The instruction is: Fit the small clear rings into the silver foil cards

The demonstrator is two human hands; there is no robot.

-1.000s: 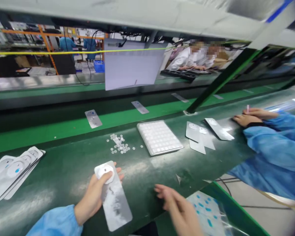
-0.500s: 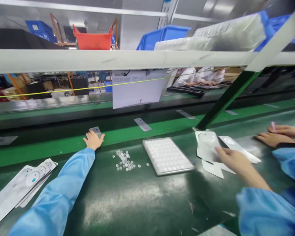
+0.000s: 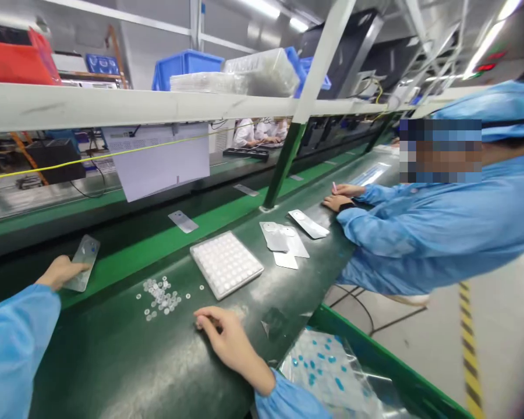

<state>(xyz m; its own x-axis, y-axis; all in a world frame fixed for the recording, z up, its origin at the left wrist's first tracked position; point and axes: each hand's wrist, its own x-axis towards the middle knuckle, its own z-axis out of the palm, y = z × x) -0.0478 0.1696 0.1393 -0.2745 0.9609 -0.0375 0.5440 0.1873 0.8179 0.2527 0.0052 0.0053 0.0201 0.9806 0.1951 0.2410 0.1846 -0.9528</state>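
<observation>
Left hand (image 3: 65, 270) clamped on grey panel (image 3: 86, 251), panel tilted over green strip (image 3: 128, 261) past worktop (image 3: 105, 355) edge. Right hand (image 3: 229, 340) fingers curled, can't tell if fingertips meet; gap to tray (image 3: 240, 284) edge and loose discs (image 3: 161, 297). Worktop surface spans between forearms.

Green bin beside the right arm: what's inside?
In the green bin lies pale plastic sheeting with scattered blue pieces; what's beneath is covered, and the right sleeve hides part.
</observation>
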